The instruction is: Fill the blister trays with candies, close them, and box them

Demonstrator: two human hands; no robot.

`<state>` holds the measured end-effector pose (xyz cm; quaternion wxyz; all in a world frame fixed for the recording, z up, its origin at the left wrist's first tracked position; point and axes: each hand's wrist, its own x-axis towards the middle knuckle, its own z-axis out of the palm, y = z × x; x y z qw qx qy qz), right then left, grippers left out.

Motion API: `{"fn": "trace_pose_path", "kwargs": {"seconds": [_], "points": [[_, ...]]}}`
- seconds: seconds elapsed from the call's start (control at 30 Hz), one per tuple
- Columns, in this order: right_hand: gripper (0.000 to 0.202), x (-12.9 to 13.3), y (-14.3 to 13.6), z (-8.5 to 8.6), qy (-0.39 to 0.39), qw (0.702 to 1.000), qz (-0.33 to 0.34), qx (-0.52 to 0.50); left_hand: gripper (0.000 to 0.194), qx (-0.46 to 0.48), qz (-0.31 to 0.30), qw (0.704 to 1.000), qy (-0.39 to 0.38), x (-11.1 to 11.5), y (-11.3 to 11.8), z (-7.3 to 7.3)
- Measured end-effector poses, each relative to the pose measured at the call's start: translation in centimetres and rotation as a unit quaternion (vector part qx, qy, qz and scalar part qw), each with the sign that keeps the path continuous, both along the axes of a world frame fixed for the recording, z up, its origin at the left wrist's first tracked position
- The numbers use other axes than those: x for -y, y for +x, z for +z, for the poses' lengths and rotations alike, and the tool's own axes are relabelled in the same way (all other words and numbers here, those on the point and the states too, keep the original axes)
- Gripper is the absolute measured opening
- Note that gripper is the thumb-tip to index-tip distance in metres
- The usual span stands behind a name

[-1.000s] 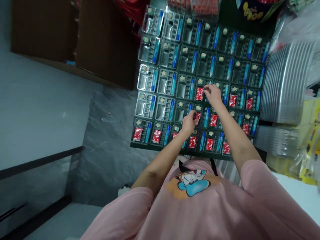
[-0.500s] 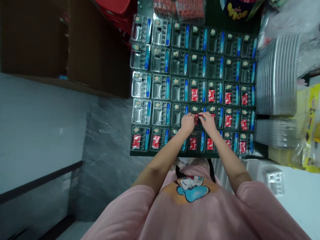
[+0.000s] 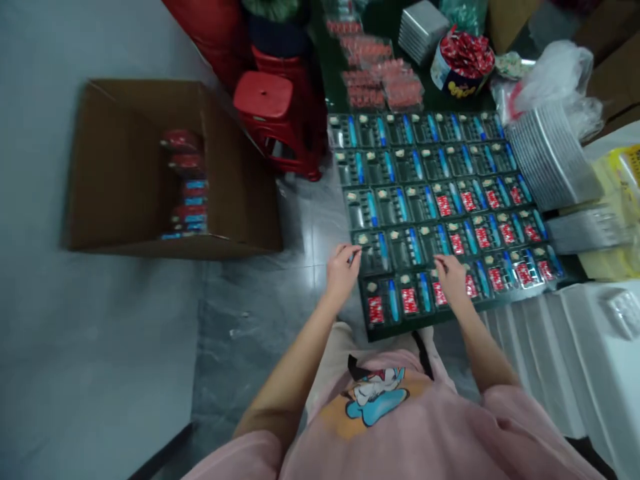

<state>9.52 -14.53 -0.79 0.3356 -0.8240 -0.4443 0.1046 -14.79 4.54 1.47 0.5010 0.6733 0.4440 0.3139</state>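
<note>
My left hand (image 3: 343, 272) hovers at the left edge of the dark table, beside a clear plastic tray (image 3: 369, 259). Its fingers are loosely curled, with a gap by the thumb and nothing visible in it. Over the near rows, my right hand (image 3: 452, 280) partly covers a tray with a red packet (image 3: 439, 293). Its fingers are bent and a little apart; no held thing shows. Rows of clear trays each carry a blue pen (image 3: 383, 251) and a small pale piece (image 3: 395, 235). Several also contain red packets, such as the one (image 3: 456, 244) above my right hand.
Left stands an open cardboard box (image 3: 240, 180) with red and blue packs inside. Behind it is a red stool (image 3: 264, 97). Pink bagged items (image 3: 367, 87) and a tub of red packets (image 3: 463, 63) lie at the back. Stacked clear trays (image 3: 555, 157) stand right.
My hands have moved apart and off the tray they were working at, the left one to the table's left edge. A red packet lies there. The view has swung left.
</note>
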Motion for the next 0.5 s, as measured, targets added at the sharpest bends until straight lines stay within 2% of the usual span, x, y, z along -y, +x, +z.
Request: {"fn": "trace_pose_path", "kwargs": {"seconds": [0.07,0.13,0.23,0.33,0.4,0.5], "points": [[0.026,-2.7,-6.5,-0.5,-0.003,0.999,0.030,-0.032,0.014,-0.021,0.019,1.000,0.005,-2.1,-5.6,-0.4],[0.025,-6.4,-12.3,-1.2,-0.001,0.993,0.093,-0.068,0.012,-0.042,0.040,0.998,0.002,-3.5,-10.5,-0.8],[0.024,-11.4,-18.1,-1.6,0.014,0.981,0.164,-0.100,0.010,-0.075,0.034,0.997,0.001,-4.6,-15.4,-1.4],[0.024,-14.1,-19.9,-1.4,0.023,0.979,0.175,-0.103,0.010,-0.099,0.005,0.995,0.006,-6.0,-17.1,-1.7],[0.023,-14.6,-19.4,-1.3,0.024,0.984,0.148,-0.098,0.009,-0.105,-0.020,0.994,0.013,-7.6,-16.8,-1.7],[0.022,-14.8,-17.5,-1.2,0.034,0.992,0.074,-0.091,0.010,-0.104,-0.068,0.992,0.031,-11.0,-15.3,-1.1]]}}
